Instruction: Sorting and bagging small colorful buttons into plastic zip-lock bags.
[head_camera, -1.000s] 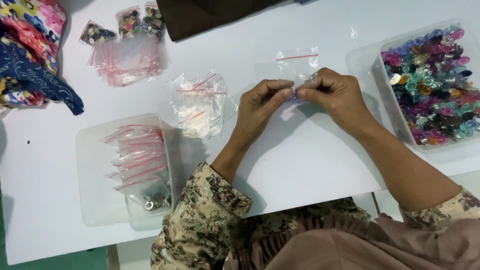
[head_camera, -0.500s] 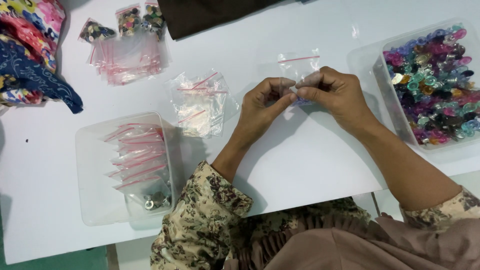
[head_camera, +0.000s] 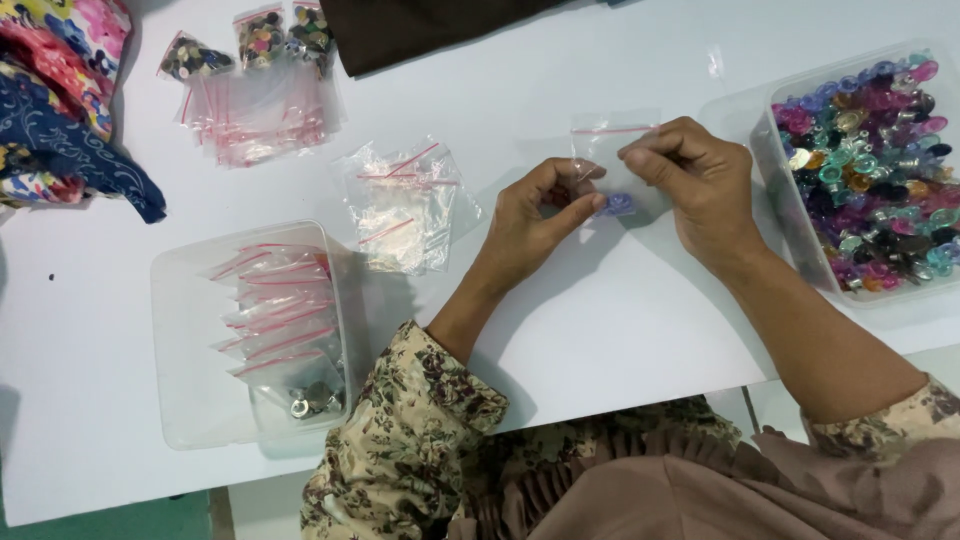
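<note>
My left hand and my right hand meet over the white table, both pinching a small clear zip bag with a red seal line. A small purple-blue bead shows inside the bag between my fingertips. The bag's top stands up behind my fingers. My left thumb and fingers hold the bag's left edge. Fingertips of the other hand grip its right edge.
A clear tub of several colourful beads stands at the right. Loose empty zip bags lie left of my hands. Another clear tub at the left holds filled bags. More bags, patterned cloth and dark fabric lie farther back.
My hands have drawn slightly apart and lowered a little. The bag now stands more open between them, with the purple bead visible inside.
</note>
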